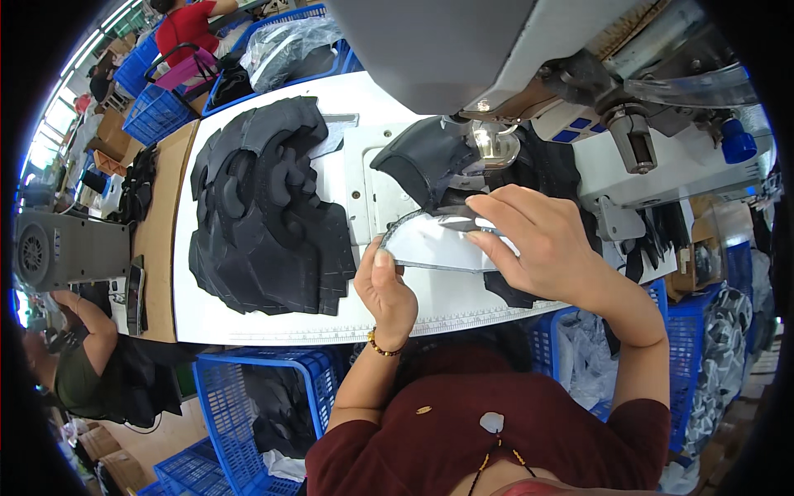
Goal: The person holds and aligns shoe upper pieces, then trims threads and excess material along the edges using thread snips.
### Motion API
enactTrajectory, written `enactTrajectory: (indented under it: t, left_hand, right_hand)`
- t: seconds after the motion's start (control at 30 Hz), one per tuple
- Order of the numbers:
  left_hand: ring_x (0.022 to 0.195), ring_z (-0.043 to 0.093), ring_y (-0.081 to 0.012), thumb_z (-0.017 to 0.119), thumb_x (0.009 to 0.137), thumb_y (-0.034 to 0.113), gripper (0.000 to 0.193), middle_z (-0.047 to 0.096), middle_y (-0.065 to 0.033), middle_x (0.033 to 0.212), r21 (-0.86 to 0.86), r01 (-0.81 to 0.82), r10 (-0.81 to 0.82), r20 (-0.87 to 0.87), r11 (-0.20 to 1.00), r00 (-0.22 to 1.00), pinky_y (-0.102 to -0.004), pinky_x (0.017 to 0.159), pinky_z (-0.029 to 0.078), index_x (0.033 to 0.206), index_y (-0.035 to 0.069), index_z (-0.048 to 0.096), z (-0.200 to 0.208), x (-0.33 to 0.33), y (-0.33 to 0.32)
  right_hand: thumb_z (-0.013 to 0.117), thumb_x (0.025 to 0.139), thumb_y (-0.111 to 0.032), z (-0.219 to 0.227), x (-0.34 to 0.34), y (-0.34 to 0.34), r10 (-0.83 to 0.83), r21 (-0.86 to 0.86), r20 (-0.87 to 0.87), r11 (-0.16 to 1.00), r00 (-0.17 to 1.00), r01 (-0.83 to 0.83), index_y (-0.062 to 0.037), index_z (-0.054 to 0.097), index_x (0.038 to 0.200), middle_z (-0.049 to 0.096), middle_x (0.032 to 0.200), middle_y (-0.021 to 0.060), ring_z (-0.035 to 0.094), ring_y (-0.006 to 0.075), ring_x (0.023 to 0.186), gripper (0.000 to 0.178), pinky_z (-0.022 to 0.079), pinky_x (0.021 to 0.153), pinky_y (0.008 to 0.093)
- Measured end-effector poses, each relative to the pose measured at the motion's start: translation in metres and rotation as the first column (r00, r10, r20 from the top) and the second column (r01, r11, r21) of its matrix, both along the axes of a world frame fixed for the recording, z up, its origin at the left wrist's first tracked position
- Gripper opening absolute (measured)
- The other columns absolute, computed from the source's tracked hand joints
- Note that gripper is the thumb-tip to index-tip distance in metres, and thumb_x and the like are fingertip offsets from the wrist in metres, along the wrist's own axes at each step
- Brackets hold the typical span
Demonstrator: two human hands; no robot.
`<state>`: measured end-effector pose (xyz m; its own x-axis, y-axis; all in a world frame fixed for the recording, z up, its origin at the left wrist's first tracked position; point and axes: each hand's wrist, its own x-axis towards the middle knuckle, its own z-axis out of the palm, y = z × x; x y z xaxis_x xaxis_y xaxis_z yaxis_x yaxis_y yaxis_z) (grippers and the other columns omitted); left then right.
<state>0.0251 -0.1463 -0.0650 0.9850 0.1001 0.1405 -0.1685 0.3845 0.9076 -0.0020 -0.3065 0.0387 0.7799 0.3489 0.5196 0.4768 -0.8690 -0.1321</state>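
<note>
My left hand (386,291) pinches the left corner of a white, curved piece (430,246) with a dark grey edge, held above the table's front. At the piece's right side is my right hand (538,240), its fingers closed around a small metal tool (463,223) that is mostly hidden, with a pale pointed tip. Just beyond, a black padded panel (426,157) lies at the sewing machine's needle area (494,145). Whether it joins the white piece, I cannot tell. A pile of black shaped panels (256,207) lies left of my hands.
The sewing machine head (447,50) overhangs the far side of the white table (273,332), which has a ruler strip along its front. Blue baskets (248,360) stand below and behind. More black pieces (546,169) lie at right. Co-workers sit at left (83,364) and far left (186,33).
</note>
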Motion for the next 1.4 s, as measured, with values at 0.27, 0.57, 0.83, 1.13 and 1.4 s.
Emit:
enactTrajectory:
  t: [0.27, 0.57, 0.83, 1.13, 1.4]
  left_hand:
    - [0.099, 0.048, -0.0177, 0.038, 0.091, 0.033, 0.033, 0.052, -0.0096, 0.102, -0.434, 0.601, -0.652, 0.04, 0.672, 0.758, -0.0314, 0.089, 0.034, 0.096, 0.002, 0.049, 0.003, 0.039, 0.003]
    - [0.083, 0.041, -0.01, 0.052, 0.086, 0.017, 0.018, 0.042, -0.0022, 0.094, 0.012, 0.609, -0.606, 0.112, 0.793, 0.788, -0.0214, 0.077, 0.034, 0.096, 0.002, 0.047, 0.014, 0.037, -0.008]
    - [0.1, 0.045, -0.0109, 0.069, 0.072, 0.008, 0.047, 0.054, -0.0062, 0.1, 0.456, 0.427, -0.534, 0.134, 0.781, 0.835, -0.0241, 0.086, 0.036, 0.11, -0.003, 0.045, 0.033, 0.034, 0.021]
    - [0.126, 0.022, -0.024, 0.055, 0.083, 0.008, 0.064, 0.024, -0.0223, 0.134, 0.341, 0.537, -0.605, 0.133, 0.772, 0.785, -0.0329, 0.102, 0.02, 0.13, -0.012, 0.016, 0.034, 0.037, 0.032]
    - [0.11, 0.042, -0.0165, 0.05, 0.086, 0.006, 0.05, 0.039, -0.0156, 0.123, 0.083, 0.644, -0.649, 0.128, 0.76, 0.75, -0.0269, 0.09, 0.036, 0.125, -0.012, 0.025, 0.036, 0.033, 0.022]
  right_hand:
    - [0.077, 0.06, -0.026, -0.013, -0.003, 0.017, 0.095, 0.266, -0.162, 0.963, 0.982, -0.049, -0.0025, 0.049, 0.105, 0.06, 0.091, 0.0108, 0.062, 0.0202, 0.067, 0.057, 0.05, 0.056, 0.0248]
    - [0.065, 0.057, -0.002, -0.008, 0.002, 0.01, 0.083, 0.167, 0.061, 0.982, 0.995, -0.092, -0.005, 0.052, 0.109, 0.058, 0.073, 0.0049, 0.059, 0.0164, 0.057, 0.054, 0.044, 0.046, 0.0244]
    - [0.067, 0.07, -0.01, 0.002, 0.011, -0.001, -0.017, 0.434, -0.023, 0.9, 1.0, 0.025, -0.0016, 0.059, 0.095, 0.058, 0.076, 0.0071, 0.055, 0.0167, 0.065, 0.028, 0.044, 0.061, 0.0258]
    - [0.068, 0.07, -0.006, -0.009, 0.009, 0.002, 0.109, 0.572, -0.216, 0.819, 0.97, 0.035, 0.0006, 0.059, 0.084, 0.056, 0.071, 0.0053, 0.05, 0.0101, 0.06, 0.018, 0.04, 0.053, 0.0224]
    - [0.061, 0.055, 0.005, -0.015, -0.012, 0.005, 0.168, 0.231, 0.124, 0.954, 0.978, -0.193, -0.0006, 0.057, 0.091, 0.05, 0.069, 0.0063, 0.051, 0.0188, 0.053, 0.036, 0.041, 0.044, 0.0265]
